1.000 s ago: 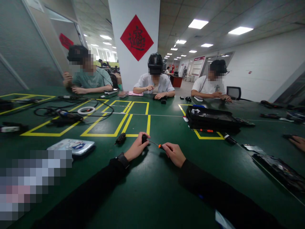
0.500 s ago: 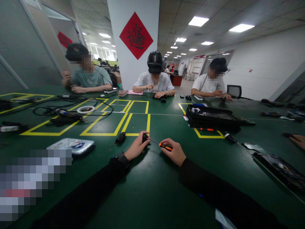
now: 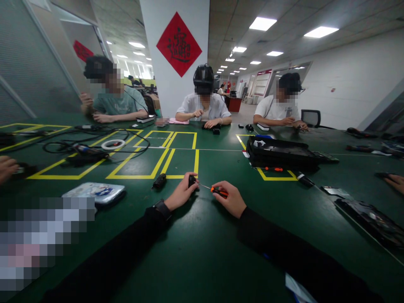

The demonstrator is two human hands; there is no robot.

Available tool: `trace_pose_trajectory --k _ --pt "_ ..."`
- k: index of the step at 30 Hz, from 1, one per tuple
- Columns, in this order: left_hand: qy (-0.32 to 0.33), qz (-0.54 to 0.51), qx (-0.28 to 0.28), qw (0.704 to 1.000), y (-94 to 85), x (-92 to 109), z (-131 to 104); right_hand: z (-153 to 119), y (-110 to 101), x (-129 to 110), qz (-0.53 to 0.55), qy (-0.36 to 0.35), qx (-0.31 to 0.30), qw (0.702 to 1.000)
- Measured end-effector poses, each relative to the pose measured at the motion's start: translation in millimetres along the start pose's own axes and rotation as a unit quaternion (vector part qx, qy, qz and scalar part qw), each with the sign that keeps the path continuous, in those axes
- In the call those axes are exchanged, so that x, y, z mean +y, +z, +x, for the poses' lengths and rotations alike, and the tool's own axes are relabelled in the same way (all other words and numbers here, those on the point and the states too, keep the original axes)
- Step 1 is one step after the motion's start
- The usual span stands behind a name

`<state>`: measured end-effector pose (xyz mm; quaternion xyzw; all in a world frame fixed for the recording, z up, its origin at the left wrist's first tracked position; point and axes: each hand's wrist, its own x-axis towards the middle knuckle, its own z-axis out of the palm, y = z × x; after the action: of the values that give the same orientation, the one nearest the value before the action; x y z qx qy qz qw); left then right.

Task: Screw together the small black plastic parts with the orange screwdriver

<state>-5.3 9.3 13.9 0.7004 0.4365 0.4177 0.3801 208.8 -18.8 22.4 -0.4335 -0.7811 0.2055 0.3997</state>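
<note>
Since the first frame, the screwdriver [image 3: 220, 192] has turned in your right hand [image 3: 232, 200], so more of its orange-and-black handle shows, and another person's hand [image 3: 6, 169] has come in at the far left edge. Your left hand [image 3: 180, 192] has barely shifted. Its fingers are closed around a small black part [image 3: 192, 181], mostly hidden by your grip. Your right fingers are pinched on the screwdriver's handle, with the shaft pointing left at the part; whether the tip is seated, you can't tell from here. Both hands are just above or on the green table [image 3: 202, 252]. Left of your left hand lies a second black piece [image 3: 159, 181], near the yellow tape [image 3: 197, 162]. A black tray [image 3: 280, 155] sits beyond your right hand.
</note>
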Motion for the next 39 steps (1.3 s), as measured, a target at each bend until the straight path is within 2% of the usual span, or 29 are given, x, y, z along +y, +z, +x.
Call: trace_pose_trajectory --k 3,17,27,34,39 --pt "0.0 -0.006 -0.006 1.0 -0.2 1.1 -0.5 -0.6 0.4 0.1 -0.002 0.0 0.002 1.0" --pt "-0.007 -0.004 0.037 0.999 0.8 0.8 -0.8 -0.3 0.8 -0.8 -0.003 0.001 0.013 1.0" --pt "0.002 0.009 0.029 1.0 1.3 0.0 -1.0 0.7 2.0 2.1 0.007 0.001 0.007 1.0" --pt "-0.006 -0.007 0.009 1.0 1.8 3.9 -3.2 0.1 2.5 3.9 -0.028 0.044 -0.041 0.998" --pt "-0.003 0.007 0.014 1.0 2.5 2.8 -3.5 2.1 0.3 6.9 -0.059 0.043 -0.021 0.997"
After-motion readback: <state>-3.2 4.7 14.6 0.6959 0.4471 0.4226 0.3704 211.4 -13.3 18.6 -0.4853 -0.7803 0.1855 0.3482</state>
